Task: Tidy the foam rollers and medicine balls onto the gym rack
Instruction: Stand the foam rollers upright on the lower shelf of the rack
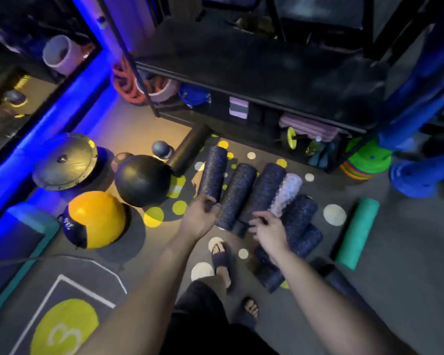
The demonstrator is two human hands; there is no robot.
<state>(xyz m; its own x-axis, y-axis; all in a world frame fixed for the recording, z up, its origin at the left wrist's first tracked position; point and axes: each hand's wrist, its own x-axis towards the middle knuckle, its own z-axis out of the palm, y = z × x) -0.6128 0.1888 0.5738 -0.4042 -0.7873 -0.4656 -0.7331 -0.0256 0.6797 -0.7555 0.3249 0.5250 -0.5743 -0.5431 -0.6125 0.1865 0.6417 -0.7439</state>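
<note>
Several dark speckled foam rollers (236, 193) lie side by side on the floor in front of the black gym rack (254, 65). My left hand (200, 216) grips the near end of the leftmost speckled roller (213, 172). My right hand (268, 229) hovers over the near ends of the middle rollers, fingers curled; I cannot tell whether it holds one. A pale bumpy roller (287, 193) lies among them, a black roller (190, 147) behind, a green roller (356, 231) at the right. A black medicine ball (141, 183) and a yellow one (95, 216) sit at the left.
A grey half-dome trainer (64, 161) and a small blue ball (162, 149) sit at the left by the blue-lit mirror wall. The rack's lower shelf holds ropes (128, 85), blocks and towels. Stacked coloured cones (367, 160) stand at the right. My feet (221, 260) are near the rollers.
</note>
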